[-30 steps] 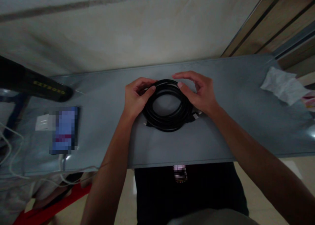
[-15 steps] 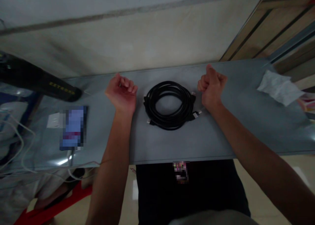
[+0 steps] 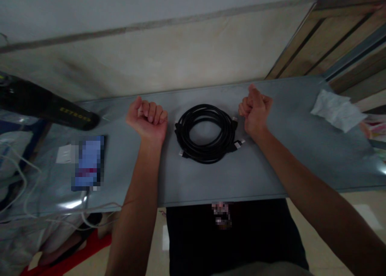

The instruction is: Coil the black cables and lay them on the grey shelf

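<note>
A coil of black cables (image 3: pixel 197 145) lies flat on the grey-covered table, its metal-tipped plugs sticking out at the sides. To its left rests my left hand (image 3: pixel 147 121), palm turned up and fingers curled in, with nothing in it. On the other side my right hand (image 3: pixel 256 111) is closed in a fist, thumb against the fingers, and I see nothing held. Both hands are apart from the coil.
At the left are a black tool marked with yellow letters (image 3: pixel 75 113), a blurred-out phone (image 3: pixel 89 159), a small white card (image 3: pixel 64 154) and white cords (image 3: pixel 25 179). Crumpled white paper (image 3: pixel 337 111) lies at the right. A wall (image 3: pixel 169 62) borders the back.
The view has shifted slightly, so most things sit a little lower in the picture. Both hands stay curled on either side of the coil, which keeps its place between them.
</note>
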`<state>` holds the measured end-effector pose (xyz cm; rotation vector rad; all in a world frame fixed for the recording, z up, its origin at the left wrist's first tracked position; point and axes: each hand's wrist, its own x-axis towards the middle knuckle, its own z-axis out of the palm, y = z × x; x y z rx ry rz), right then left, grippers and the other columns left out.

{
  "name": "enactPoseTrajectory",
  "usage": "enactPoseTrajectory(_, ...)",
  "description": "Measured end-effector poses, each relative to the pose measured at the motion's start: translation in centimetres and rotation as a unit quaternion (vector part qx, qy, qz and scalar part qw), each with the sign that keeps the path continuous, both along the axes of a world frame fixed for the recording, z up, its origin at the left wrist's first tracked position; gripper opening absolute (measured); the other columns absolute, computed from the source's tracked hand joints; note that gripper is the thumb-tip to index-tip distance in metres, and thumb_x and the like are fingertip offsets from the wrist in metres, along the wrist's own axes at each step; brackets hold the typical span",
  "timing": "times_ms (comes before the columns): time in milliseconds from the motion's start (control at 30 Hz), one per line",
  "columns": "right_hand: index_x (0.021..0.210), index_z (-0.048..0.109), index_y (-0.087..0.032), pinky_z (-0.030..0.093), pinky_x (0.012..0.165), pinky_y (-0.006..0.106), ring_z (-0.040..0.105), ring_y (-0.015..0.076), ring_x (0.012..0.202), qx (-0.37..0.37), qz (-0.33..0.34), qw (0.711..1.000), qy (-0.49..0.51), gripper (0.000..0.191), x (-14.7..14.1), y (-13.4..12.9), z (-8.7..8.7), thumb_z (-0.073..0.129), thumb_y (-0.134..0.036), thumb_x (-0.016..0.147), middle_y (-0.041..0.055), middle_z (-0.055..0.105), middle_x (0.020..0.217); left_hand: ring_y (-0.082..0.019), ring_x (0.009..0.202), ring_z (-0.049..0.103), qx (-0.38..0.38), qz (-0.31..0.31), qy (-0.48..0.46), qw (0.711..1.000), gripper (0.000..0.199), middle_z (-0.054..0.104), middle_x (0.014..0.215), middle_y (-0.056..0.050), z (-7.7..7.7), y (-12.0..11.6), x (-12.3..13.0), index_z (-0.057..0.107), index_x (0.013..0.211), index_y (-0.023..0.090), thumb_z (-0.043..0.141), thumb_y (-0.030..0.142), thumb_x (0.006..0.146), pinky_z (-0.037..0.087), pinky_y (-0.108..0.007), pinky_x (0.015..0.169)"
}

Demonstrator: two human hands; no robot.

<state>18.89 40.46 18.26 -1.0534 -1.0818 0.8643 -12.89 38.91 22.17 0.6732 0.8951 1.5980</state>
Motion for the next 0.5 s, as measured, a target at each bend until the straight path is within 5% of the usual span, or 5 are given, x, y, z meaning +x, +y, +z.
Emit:
enactPoseTrajectory(167,0.061,0.022,-0.028,0.019,0.041,0.031,0.017,0.0111,0.045,0.015,0.010,0.998,0.062,0.086,-0.1,0.0,-0.1,0.075,-0.090,0.091,-0.0077,0.018,0.052,-0.008,0.038,0.022,-0.038,0.014,-0.107,0.993,0.068,0.024,0.047,0.007,1.0,-0.4,1.1,0.024,0.060,0.023,0.054,0.045,0.117,0.023,-0.025,0.040)
enactPoseTrajectory(500,0.059,0.021,-0.028,0.017,0.042,0.031,0.016,0.0099,0.044,0.011,0.008,0.998,0.055,0.089,-0.4,-0.2,0.2,0.073,-0.095,0.088,-0.0079,0.018,0.050,-0.008,0.038,0.018,-0.037,-0.006,-0.117,0.992,0.067,0.022,0.045,0.005,1.4,-0.5,1.5,0.024,0.059,0.023,0.042,0.044,0.120,0.022,-0.024,0.039)
